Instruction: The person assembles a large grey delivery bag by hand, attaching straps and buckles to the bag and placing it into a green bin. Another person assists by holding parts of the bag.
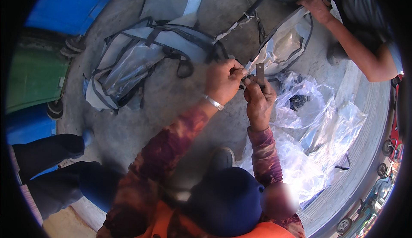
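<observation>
My left hand (224, 83), with a pale band at the wrist, is closed in a pinch at the near corner of a whitish, see-through bag (281, 49) with dark trim. Close beside it, my right hand (259, 103) is closed round a flat metal strip (260, 71). The strip stands up out of the fist and has a small hole near its top end; its lower part is hidden in the fingers. At the bag's far edge, another person's hand (315, 6) rests on or grips the material.
Crumpled clear plastic sheeting (309, 139) lies at the right. A second dark-trimmed bag (128, 68) is spread on the concrete floor (171, 96) to the left. Blue (71, 6) and green (36, 68) wheeled bins line the left side. Another person's dark-trousered legs (56, 152) are at lower left.
</observation>
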The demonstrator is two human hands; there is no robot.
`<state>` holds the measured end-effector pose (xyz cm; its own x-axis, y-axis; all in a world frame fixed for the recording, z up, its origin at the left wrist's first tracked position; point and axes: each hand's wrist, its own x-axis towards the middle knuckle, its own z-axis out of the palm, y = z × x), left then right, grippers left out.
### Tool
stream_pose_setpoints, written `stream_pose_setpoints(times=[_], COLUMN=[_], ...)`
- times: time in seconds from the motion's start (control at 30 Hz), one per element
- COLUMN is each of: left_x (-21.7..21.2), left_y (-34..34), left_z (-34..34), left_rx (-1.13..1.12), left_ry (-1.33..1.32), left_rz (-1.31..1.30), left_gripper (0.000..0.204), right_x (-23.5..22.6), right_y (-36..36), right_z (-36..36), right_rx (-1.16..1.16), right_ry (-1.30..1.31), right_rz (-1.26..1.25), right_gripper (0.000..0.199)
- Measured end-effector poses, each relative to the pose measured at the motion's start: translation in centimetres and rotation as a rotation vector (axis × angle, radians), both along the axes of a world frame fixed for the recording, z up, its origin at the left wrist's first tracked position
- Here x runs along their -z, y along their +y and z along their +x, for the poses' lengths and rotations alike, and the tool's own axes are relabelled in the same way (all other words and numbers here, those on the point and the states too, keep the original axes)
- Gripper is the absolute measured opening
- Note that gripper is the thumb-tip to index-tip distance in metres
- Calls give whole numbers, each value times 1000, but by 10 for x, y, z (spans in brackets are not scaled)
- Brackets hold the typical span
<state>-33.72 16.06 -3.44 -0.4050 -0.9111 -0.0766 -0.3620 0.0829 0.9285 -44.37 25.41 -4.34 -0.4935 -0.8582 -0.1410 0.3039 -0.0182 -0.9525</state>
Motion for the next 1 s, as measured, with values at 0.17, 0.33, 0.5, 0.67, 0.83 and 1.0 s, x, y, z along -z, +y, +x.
stream_pose_setpoints(times=[0.17,0.33,0.5,0.67,0.83,1.0], left_x=[10,15,-4,-8,-2,-5], left_y=[-48,-47,-42,-53,-41,-30], left_z=[18,25,12,4,0,0], left_rx=[-237,-122,22,227,171,75], left_ry=[108,178,101,-89,-71,262], left_rz=[-44,212,153,-41,-65,-101], left_gripper=[15,21,26,26,19,22], right_x=[-13,-11,1,9,-3,-17], right_y=[22,12,8,10,-4,-21], right_z=[-13,-21,-15,-17,-41,-41], right_rx=[66,19,-44,31,97,27], right_ry=[-108,-75,-211,-342,136,698], right_rz=[35,43,46,15,62,30], right_gripper=[7,7,7,17,29,31])
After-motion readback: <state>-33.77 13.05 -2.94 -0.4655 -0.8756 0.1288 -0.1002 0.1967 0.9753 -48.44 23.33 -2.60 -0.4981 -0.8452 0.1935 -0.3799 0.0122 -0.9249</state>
